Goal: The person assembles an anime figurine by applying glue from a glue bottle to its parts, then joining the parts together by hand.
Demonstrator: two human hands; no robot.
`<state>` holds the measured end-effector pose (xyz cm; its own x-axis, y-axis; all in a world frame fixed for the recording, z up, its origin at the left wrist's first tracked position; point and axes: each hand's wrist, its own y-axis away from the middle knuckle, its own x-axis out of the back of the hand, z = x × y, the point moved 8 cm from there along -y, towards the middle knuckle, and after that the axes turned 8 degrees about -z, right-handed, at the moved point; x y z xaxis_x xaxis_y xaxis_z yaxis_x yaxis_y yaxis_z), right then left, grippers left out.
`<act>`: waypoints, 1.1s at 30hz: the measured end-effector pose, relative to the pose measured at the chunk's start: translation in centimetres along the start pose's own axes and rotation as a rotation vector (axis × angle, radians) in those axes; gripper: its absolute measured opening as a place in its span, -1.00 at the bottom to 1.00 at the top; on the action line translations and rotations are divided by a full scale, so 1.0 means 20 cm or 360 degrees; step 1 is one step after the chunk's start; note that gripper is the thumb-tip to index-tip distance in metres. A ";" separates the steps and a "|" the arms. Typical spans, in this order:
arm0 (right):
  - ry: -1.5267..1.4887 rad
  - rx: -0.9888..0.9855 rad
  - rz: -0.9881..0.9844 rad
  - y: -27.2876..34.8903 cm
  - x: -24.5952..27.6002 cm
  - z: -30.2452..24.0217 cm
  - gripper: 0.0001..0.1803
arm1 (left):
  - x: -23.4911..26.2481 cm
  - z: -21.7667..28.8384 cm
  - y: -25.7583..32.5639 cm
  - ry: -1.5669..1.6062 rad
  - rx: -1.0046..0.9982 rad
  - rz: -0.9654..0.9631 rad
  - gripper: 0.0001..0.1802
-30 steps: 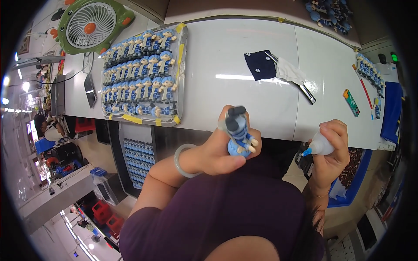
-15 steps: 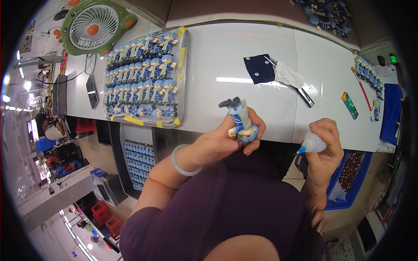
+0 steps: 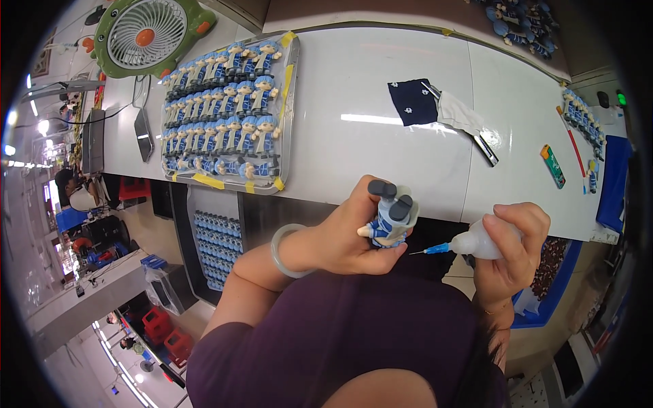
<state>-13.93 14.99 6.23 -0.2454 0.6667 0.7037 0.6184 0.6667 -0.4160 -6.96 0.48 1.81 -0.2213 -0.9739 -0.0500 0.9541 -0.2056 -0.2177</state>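
My left hand (image 3: 355, 239) grips a small painted figurine (image 3: 392, 221) in blue and grey. Its dark shoes point up toward me, and its head is hidden by my fingers. In my right hand (image 3: 515, 248) is a whitish squeeze bottle (image 3: 481, 241) with a blue-based needle tip (image 3: 435, 249). The needle points left at the figurine, a short gap away from it. Both hands are held in front of my body, just off the near edge of the white table (image 3: 340, 156).
Rows of similar figurines fill a tray (image 3: 291, 102) at left, beside a green fan (image 3: 146, 37). Dark and white cloths (image 3: 413, 103), a green lighter (image 3: 553, 166) and a thin red stick (image 3: 571, 139) lie on the right. A blue bin (image 3: 544, 313) stands below, right.
My left hand has tipped the figurine so its shoes face me. My right hand has swung the bottle's needle round, level and closer to the figurine.
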 end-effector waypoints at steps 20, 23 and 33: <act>0.0330 0.0111 -0.0122 0.00 0.01 -0.07 -0.66 | -0.03 0.03 -0.02 -0.0347 -0.0090 -0.0091 -0.49; 0.0339 0.0112 -0.0110 0.00 0.01 -0.08 -0.67 | -0.04 0.03 -0.02 -0.0373 -0.0078 -0.0093 -0.48; 0.0136 0.0015 -0.0004 -0.03 0.02 0.02 -0.65 | -0.02 0.00 -0.02 -0.0281 -0.0047 -0.0059 -0.44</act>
<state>-14.69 15.05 6.55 -0.1821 0.6347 0.7510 0.6107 0.6716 -0.4196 -7.28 1.00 1.98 -0.2148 -0.9679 0.1302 0.9391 -0.2413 -0.2447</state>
